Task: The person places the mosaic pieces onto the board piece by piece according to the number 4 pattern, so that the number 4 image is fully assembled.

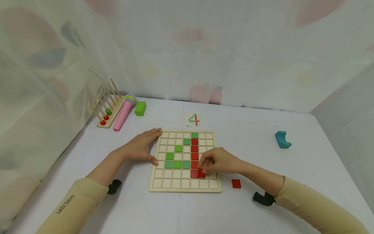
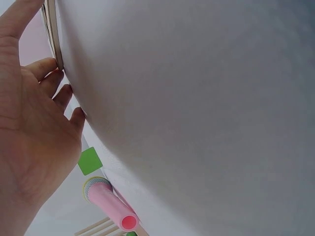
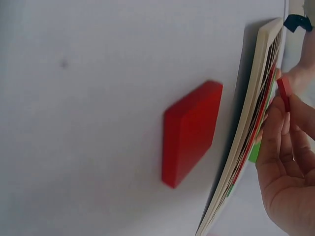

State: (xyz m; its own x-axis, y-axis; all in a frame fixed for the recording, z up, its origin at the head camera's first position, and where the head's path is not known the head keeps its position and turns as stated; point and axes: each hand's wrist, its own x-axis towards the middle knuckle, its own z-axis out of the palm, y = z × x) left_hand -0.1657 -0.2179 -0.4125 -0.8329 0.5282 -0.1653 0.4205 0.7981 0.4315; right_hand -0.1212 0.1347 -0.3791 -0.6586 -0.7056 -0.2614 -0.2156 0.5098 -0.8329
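Note:
A square wooden grid board (image 1: 176, 184) lies mid-table, with a column of red tiles (image 1: 194, 149) and several green tiles (image 1: 177, 164) set in its cells. My left hand (image 1: 141, 146) rests at its left side, thumb and fingers spread along the edge; in the left wrist view the fingertips meet that edge. Between thumb and fingers, my right hand (image 1: 220, 161) pinches a red tile (image 1: 201, 173) just right of the red column's lower end. The right wrist view shows this tile (image 3: 284, 93) tilted above the board. Another red tile (image 1: 236, 183) lies on the table, right of the board.
Behind the board is a small pattern card (image 1: 194, 120). At the back left stand a peg rack (image 1: 111, 112) with red and green beads, a pink toy microphone (image 1: 124, 113) and a green block (image 1: 140, 108). A teal curved block (image 1: 282, 139) sits far right.

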